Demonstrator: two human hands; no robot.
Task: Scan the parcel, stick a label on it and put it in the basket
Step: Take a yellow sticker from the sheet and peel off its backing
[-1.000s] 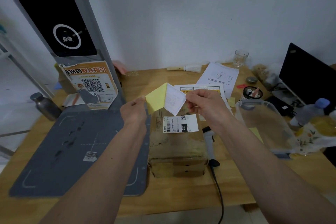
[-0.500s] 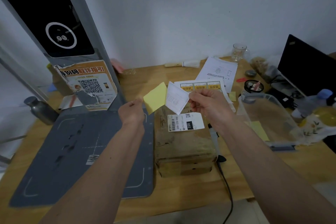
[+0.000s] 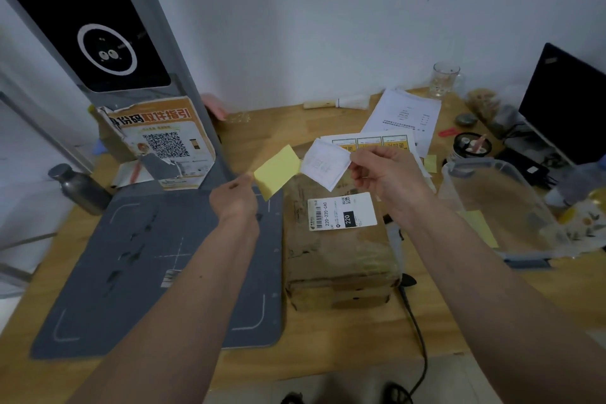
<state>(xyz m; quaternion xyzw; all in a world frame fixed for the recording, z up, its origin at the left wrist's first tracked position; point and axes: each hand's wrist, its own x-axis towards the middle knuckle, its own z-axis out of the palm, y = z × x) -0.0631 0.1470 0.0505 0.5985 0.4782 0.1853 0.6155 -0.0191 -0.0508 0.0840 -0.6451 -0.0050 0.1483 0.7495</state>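
1. Parcel (image 3: 337,239), a worn brown cardboard box, lies flat on the wooden table (image 3: 328,338), just right of the grey scanning mat (image 3: 137,272), with a white shipping label (image 3: 342,210) stuck on its top.
2. Above the parcel's far end, the left hand (image 3: 234,197) pinches a yellow backing sheet (image 3: 277,171) between thumb and fingers.
3. The right hand (image 3: 383,179) is clamped on a white sticker (image 3: 324,162) at its right edge; the sticker and the yellow sheet meet only at one corner.
4. A black handheld scanner (image 3: 395,239) lies against the parcel's right side, its cable (image 3: 418,338) running off the near table edge.
5. Right of that stands a clear plastic basket (image 3: 492,207) with a yellow slip (image 3: 478,226) at its near side.
6. Behind the hands lie printed sheets (image 3: 403,115); a scanner stand (image 3: 114,43) rises at the left.
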